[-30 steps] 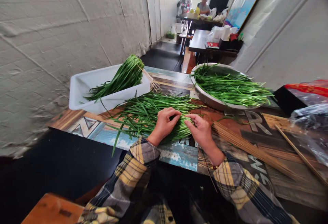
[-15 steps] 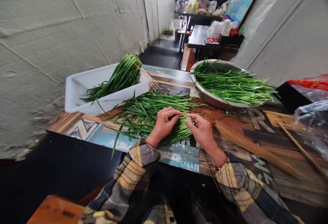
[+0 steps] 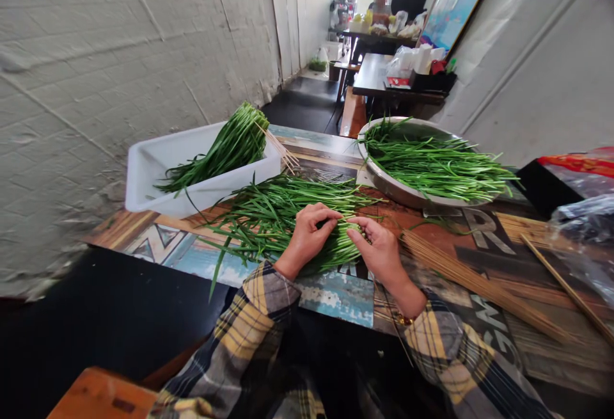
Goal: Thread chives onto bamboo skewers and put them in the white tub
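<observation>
A loose pile of green chives (image 3: 268, 211) lies across the painted table (image 3: 336, 291) in front of me. My left hand (image 3: 307, 237) curls over the cut ends of the pile, fingers closed on the stalks. My right hand (image 3: 377, 246) pinches the same ends from the right, fingers pressed together on the chives. Both wrists show plaid sleeves. A row of thin bamboo skewers (image 3: 474, 281) lies just right of my right hand.
A white plastic tub (image 3: 153, 169) at the left holds skewered chive bundles (image 3: 230, 144). A metal basin (image 3: 398, 189) of more chives stands behind right. Plastic bags (image 3: 580, 233) crowd the right edge. A white wall runs along the left. A person sits at a far table (image 3: 378, 6).
Both hands stay on the chive ends, the fingers shifting slightly as they gather the stalks together. Only the camera view has wobbled.
</observation>
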`<state>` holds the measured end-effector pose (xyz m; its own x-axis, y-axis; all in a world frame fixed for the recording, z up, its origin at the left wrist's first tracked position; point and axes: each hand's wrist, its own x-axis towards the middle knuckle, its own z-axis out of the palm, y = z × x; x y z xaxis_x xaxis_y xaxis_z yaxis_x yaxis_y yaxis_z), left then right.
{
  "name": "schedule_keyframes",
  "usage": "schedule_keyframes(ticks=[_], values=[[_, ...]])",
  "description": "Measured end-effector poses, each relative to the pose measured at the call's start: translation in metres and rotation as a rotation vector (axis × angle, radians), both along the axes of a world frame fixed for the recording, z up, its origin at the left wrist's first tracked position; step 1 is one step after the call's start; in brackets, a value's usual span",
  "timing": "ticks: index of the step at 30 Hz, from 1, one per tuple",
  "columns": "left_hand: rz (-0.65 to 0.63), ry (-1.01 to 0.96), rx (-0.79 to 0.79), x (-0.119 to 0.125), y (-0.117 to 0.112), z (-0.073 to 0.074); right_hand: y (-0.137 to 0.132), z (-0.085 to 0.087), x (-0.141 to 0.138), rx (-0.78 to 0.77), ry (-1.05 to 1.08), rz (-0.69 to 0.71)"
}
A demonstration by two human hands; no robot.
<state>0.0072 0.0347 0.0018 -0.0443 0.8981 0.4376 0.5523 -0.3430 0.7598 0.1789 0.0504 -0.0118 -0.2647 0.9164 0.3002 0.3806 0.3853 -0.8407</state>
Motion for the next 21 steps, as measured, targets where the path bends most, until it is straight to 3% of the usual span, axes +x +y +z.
schedule_keyframes(ticks=[15,21], values=[[-0.006,0.027,-0.006,-0.0001,-0.0008,0.001,-0.0017,0.002,0.0,-0.011,0.025,0.014],[-0.002,0.009,0.012,-0.0002,-0.0013,-0.0009,0.0011,-0.0053,-0.0009,-0.063,0.092,0.007]])
